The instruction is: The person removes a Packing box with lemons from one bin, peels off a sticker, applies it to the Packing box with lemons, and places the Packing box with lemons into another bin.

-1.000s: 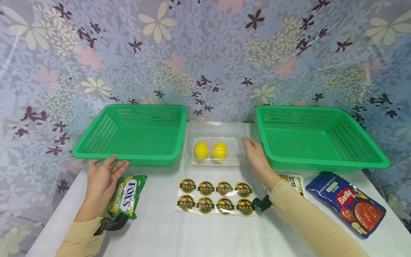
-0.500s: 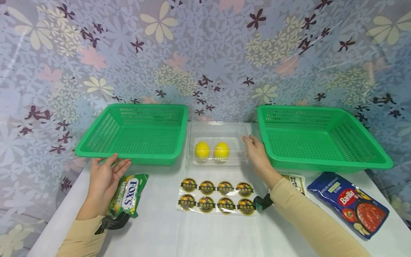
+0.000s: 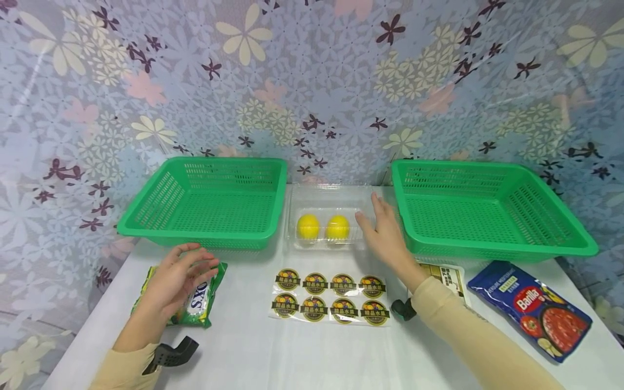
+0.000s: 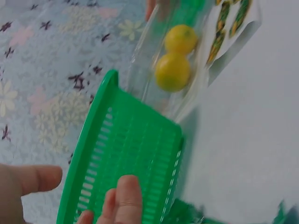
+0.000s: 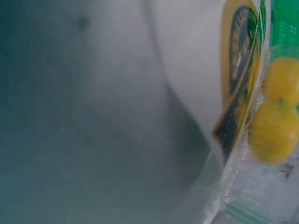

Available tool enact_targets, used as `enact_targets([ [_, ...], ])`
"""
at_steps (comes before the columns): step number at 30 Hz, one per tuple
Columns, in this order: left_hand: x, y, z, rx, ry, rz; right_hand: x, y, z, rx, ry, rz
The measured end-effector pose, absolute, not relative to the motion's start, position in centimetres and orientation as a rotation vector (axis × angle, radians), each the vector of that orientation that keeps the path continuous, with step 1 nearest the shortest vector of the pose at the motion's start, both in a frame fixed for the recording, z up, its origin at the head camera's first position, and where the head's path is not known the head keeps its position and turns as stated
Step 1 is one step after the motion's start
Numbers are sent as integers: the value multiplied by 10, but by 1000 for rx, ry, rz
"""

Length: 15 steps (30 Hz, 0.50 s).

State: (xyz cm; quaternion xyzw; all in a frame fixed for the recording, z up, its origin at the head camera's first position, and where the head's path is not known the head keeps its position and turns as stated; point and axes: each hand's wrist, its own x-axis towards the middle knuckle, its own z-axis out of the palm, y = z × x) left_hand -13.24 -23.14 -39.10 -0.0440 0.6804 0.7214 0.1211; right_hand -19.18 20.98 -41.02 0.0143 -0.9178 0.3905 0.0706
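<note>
Between the baskets sits a clear plastic box (image 3: 331, 196) holding two round yellow fruits (image 3: 337, 227). My right hand (image 3: 390, 238) is at the box's right end with thumb and fingers spread; whether it touches the box I cannot tell. My left hand (image 3: 170, 284) hovers over the green Fox's Spring Tea bag (image 3: 199, 303), below the front of the left green basket (image 3: 195, 234), its fingers loosely bent around nothing. In the left wrist view the fingers (image 4: 128, 198) and thumb stand apart in front of the basket. The right wrist view shows the fruits (image 5: 273, 130) but not the hand.
A sheet of round fruit stickers (image 3: 329, 298) lies in front of the box. The right green basket (image 3: 492, 216) stands at the back right. Before it lie a blue Barilla pouch (image 3: 531, 309) and a pale packet (image 3: 448, 279), partly behind my right sleeve. A flowered cloth hangs behind.
My left hand has left the left basket's front rim and dropped toward the Fox's bag. My right hand's fingers have spread, with the thumb now over the box's right end.
</note>
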Motion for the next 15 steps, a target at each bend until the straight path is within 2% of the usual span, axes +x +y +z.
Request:
enact_targets([
  [7, -121, -200, -395, 21, 2153, 1777, -178, 196, -396, 248, -2768, 1003],
  [15, -118, -173, -405, 131, 2132, 1686, -148, 168, -379, 559, -2700, 997],
])
